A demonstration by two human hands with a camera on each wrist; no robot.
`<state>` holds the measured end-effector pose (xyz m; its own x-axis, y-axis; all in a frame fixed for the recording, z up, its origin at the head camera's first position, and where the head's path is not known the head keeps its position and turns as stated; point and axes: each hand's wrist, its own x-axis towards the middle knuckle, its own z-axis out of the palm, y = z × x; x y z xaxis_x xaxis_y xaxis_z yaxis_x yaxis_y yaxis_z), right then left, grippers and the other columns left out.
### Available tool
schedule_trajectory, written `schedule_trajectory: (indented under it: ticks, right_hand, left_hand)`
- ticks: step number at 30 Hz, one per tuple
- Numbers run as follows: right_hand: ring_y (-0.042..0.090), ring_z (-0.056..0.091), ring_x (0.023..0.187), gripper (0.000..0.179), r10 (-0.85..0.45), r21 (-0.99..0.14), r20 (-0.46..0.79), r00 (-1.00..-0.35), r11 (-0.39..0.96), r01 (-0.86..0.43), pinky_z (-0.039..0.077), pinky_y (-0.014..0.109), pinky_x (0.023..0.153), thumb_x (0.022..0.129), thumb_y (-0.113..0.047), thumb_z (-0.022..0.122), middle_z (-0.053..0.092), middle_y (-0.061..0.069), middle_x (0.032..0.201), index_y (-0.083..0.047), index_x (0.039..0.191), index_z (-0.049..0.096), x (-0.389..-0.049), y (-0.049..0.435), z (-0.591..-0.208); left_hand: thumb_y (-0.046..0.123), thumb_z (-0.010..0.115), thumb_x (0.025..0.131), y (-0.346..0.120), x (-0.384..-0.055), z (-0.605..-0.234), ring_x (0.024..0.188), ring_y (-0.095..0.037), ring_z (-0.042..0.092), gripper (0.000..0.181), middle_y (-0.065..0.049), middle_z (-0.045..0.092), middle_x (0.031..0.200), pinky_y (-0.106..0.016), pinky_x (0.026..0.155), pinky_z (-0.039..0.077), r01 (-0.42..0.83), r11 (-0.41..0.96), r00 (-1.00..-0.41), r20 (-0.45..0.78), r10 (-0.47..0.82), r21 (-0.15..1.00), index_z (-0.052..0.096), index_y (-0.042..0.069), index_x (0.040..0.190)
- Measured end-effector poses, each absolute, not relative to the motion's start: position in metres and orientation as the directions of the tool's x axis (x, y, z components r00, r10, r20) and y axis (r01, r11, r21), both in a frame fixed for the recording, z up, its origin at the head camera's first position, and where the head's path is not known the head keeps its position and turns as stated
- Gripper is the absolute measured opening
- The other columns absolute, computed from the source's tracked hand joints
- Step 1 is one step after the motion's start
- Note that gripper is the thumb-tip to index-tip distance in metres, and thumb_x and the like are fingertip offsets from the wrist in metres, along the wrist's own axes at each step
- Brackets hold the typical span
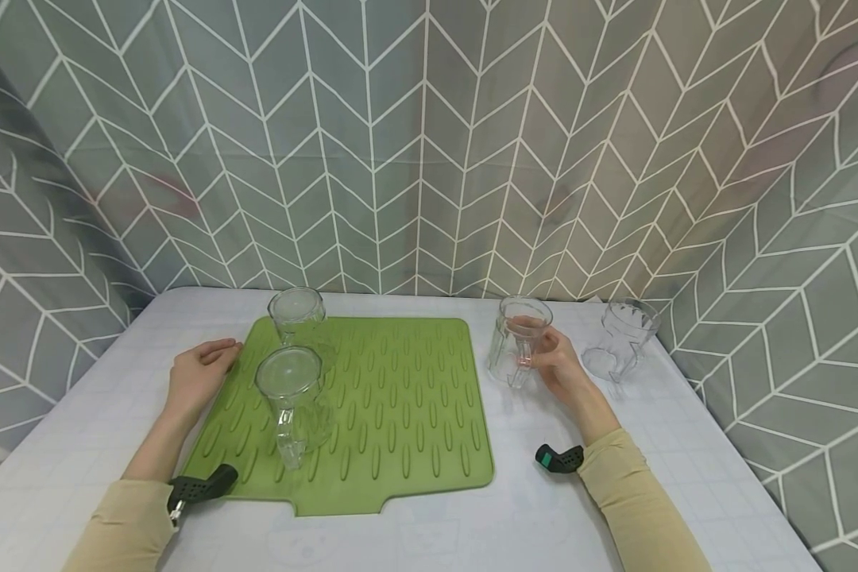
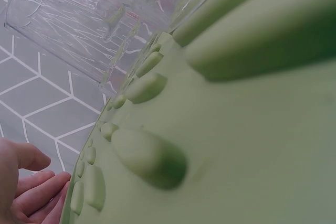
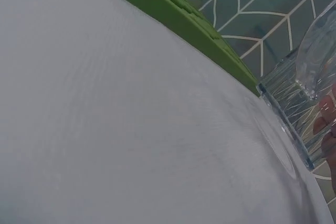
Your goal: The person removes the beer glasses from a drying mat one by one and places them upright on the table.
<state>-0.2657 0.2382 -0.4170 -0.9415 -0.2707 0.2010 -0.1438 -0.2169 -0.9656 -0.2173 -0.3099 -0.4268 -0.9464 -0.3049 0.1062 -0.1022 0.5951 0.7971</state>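
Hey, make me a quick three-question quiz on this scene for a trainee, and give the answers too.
1. How many glass mugs are on the green mat?
2. True or false: the left hand holds no mug.
3. The mug in the right hand is: A) on the mat, B) left of the mat, C) right of the mat.

Key: 1. Two; 2. True; 3. C.

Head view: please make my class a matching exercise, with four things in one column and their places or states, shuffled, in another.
Things:
1. Green mat
2. Left hand
3. Right hand
4. Unheld mug off the mat

Places or states:
A. Grips a glass mug
B. Near the table's right edge
C. Under two upright mugs
D. At the mat's left edge

Pairs: 1-C, 2-D, 3-A, 4-B
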Motion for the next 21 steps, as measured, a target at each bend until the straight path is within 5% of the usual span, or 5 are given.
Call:
schedule_trajectory:
  ticks: [6,17,21]
  right_hand:
    - [0.009,0.052,0.129,0.066,-0.253,-0.958,0.22,-0.942,-0.239,-0.159,0.019,0.038,0.119,0.07,0.021,0.059,0.07,-0.012,0.122,-0.012,0.127,0.062,-0.2659,0.243,-0.419]
    - [0.01,0.049,0.13,0.064,-0.249,-0.963,0.223,-0.942,-0.209,-0.173,0.002,0.052,0.123,0.072,0.02,0.061,0.069,-0.013,0.124,-0.014,0.126,0.064,-0.268,0.2472,-0.4257]
    - [0.01,0.049,0.13,0.065,-0.257,-0.962,0.231,-0.939,-0.201,-0.182,0.012,0.045,0.122,0.073,0.019,0.061,0.068,-0.014,0.125,-0.012,0.13,0.062,-0.268,0.2486,-0.4275]
  left_hand:
    - [0.04,0.05,0.103,-0.3084,-0.2157,-0.4238,0.078,0.02,0.047,0.054,-0.024,0.065,0.127,-0.005,0.07,0.043,-0.083,0.594,-0.947,0.122,-0.297,0.8,0.059,-0.003,0.134]
    - [0.039,0.051,0.103,-0.3091,-0.2149,-0.4244,0.078,0.021,0.047,0.053,-0.024,0.065,0.126,-0.004,0.07,0.043,-0.072,0.594,-0.949,0.128,-0.289,0.801,0.059,-0.004,0.134]
    - [0.038,0.05,0.104,-0.3094,-0.215,-0.4253,0.078,0.022,0.047,0.053,-0.024,0.065,0.127,-0.003,0.07,0.043,-0.069,0.589,-0.949,0.129,-0.287,0.805,0.059,-0.004,0.134]
